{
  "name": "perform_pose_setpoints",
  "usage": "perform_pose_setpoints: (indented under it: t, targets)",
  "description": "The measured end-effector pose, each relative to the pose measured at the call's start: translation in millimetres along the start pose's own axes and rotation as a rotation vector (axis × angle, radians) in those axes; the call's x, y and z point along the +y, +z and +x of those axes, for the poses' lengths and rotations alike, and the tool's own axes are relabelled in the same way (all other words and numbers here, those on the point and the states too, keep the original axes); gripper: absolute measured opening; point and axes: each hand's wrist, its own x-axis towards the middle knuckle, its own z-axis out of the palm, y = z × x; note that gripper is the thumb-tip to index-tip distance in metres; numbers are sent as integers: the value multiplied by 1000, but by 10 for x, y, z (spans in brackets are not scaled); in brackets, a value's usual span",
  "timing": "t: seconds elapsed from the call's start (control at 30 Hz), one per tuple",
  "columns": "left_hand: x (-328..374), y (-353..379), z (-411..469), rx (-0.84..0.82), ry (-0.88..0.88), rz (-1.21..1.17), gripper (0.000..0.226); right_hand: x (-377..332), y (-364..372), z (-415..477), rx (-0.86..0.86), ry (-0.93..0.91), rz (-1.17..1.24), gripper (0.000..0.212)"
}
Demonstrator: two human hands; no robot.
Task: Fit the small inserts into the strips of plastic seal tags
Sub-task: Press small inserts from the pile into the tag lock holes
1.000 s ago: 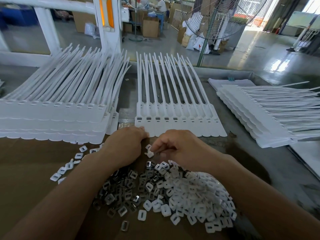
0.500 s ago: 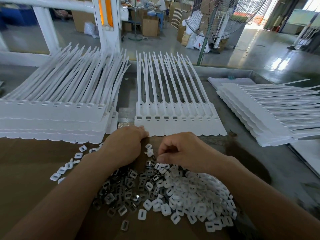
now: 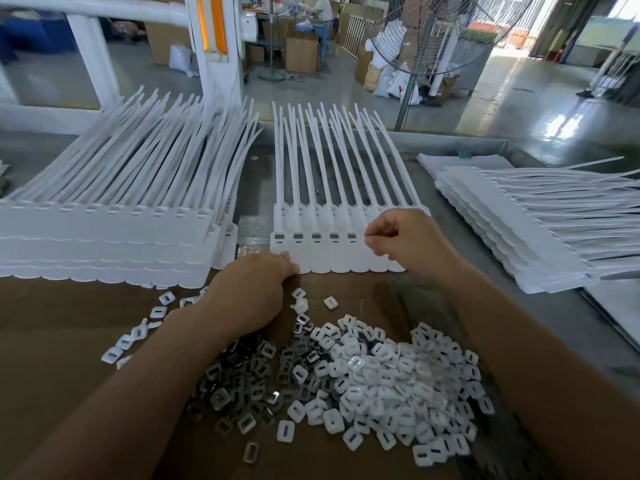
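Seal-tag bench, mid-strip: through the head camera I see a flat strip of white plastic seal tags (image 3: 329, 258) lying at the centre of the grey metal table (image 3: 450, 306), its long tails pointing to the far side. Five sockets at its left end already show dark fillings. The right hand (image 3: 412, 244) is poised over the sixth socket with thumb and forefinger (image 3: 370, 239) pinched together. I take it to be holding an insert, though the piece itself is hidden. The left hand (image 3: 252, 289) lies knuckles-up, its bent fingertips (image 3: 289, 265) touching the strip's near left corner as if to steady it. Whether its palm holds anything I cannot tell. By my reckoning this strip is about half filled, but the sockets right of the sixth are behind the right hand and cannot be counted. A large heap of small square inserts (image 3: 367, 386), some white plastic and some bright metal, is spread over the brown cardboard sheet (image 3: 52, 341) near me, so supply is ample. A tall stack of white tag strips (image 3: 104, 244) stands to the left, and a second, fanned stack of strips (image 3: 512, 233) to the right. I cannot tell which stack is finished and which is waiting, so a good deal of work may remain.
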Motion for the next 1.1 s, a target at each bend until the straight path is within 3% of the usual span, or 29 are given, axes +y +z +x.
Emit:
perform_pose_setpoints:
  t: [0.2, 0.3, 0.67, 1.1]
  targets:
    - [0, -4, -5, -1, -1, 10, 52, 231, 63, 281, 101, 173, 73, 20]
    - [-2, -3, 2, 6, 2, 4, 52, 283, 103, 338, 97, 165, -11, 11]
    - [-5, -5, 4, 10, 12, 5, 50, 371, 232, 451, 51, 187, -72, 17]
    - [-21, 16, -12, 13, 8, 15, 50, 379, 268, 475, 136, 202, -114, 12]
